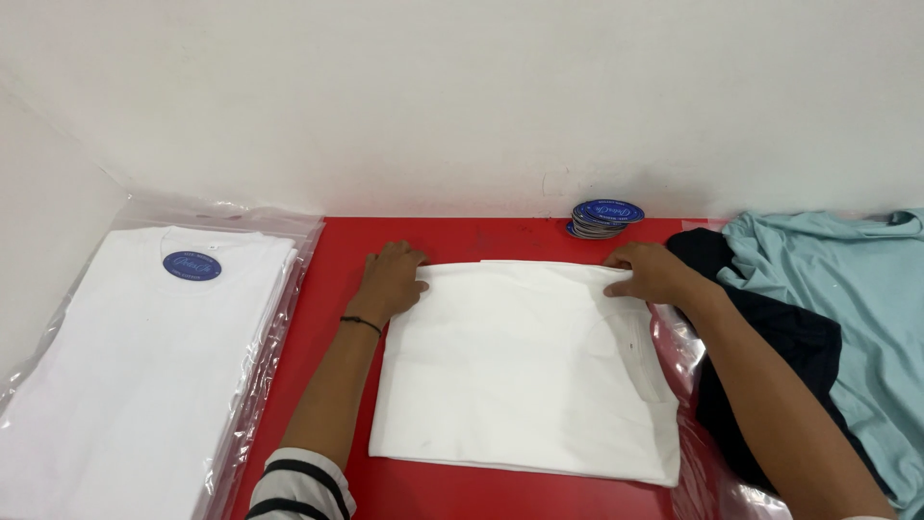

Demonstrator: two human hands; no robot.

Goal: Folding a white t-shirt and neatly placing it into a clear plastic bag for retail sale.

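A folded white shirt [525, 366] lies flat on the red table [337, 250]. My left hand [390, 279] rests on its far left corner, fingers pinching the top edge. At the far right corner, my right hand [650, 272] grips the folded edge the same way. A thin black band circles my left wrist, and a striped sleeve shows at the bottom.
A stack of white shirts in clear plastic bags [135, 376] with a round blue label lies at the left. Several round blue labels [604, 218] are piled by the wall. A dark shirt [770, 327], a light blue shirt [866, 299] and a clear bag [707, 472] lie at the right.
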